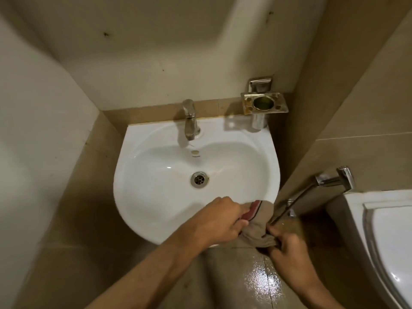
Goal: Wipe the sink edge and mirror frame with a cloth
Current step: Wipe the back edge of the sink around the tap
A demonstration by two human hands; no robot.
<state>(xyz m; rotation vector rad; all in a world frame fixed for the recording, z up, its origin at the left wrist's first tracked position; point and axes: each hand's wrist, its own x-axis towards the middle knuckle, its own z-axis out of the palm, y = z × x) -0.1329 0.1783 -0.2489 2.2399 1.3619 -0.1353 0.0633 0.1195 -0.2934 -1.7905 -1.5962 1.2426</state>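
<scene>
White sink fixed to the wall, shiny tap standing on its back edge, round drain in the bowl, brown cloth lying over its front right rim

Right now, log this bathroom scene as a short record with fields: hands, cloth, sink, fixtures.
left hand: grips brown cloth with red stripe at the sink's front-right rim
right hand: pinches the cloth's lower end, off the rim
white ceramic sink: basin bare, metal drain open
chrome tap: no water visible
tarnished metal wall holder: above the back-right corner
</scene>
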